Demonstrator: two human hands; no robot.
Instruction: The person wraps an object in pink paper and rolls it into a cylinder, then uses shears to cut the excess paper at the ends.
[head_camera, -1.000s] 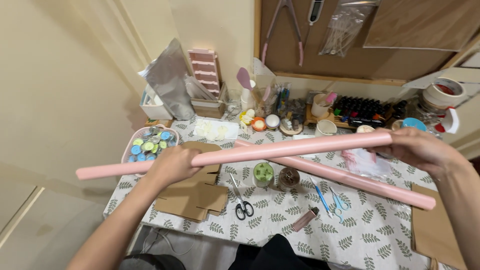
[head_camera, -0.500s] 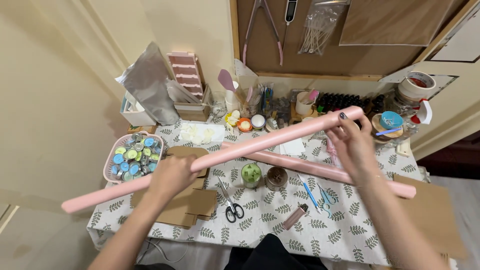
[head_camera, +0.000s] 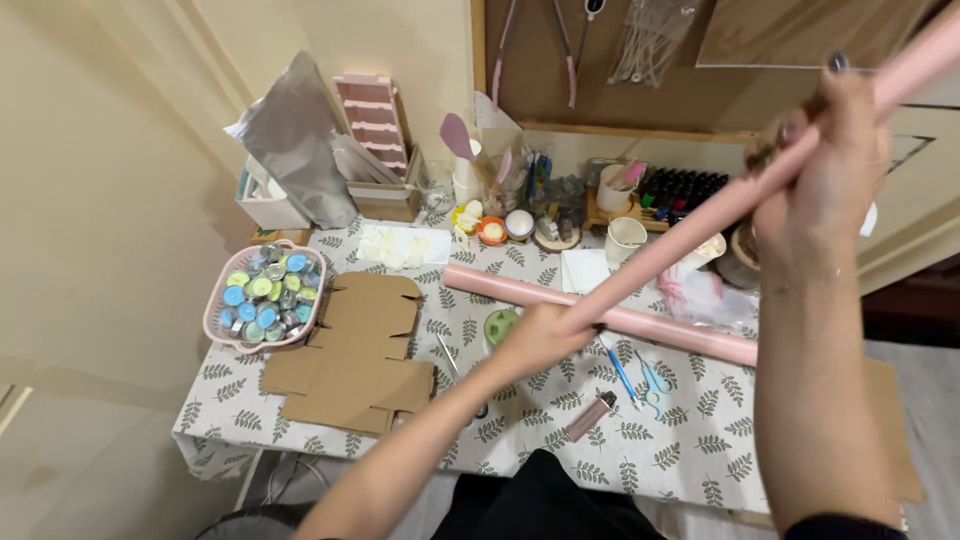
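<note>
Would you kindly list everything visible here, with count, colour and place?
held roll: one, pink, raised diagonally in both hands
second roll: one, pink, lying on the table
table: one, white cloth with a green leaf print
basket: one, pink, table's left, holding small blue, green and yellow tins
flat cardboard: one, brown, beside the basket
scissors: one pair, blue, under the second roll
foil bag: one, silver, back left
left hand: one, gripping the held roll low
right hand: one, gripping it high

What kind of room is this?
Probably a home craft corner. A pegboard hangs tools above a table holding scissors, flat cardboard and a basket of small coloured tins. Both hands, left hand and right hand, hold a pink roll.
</note>
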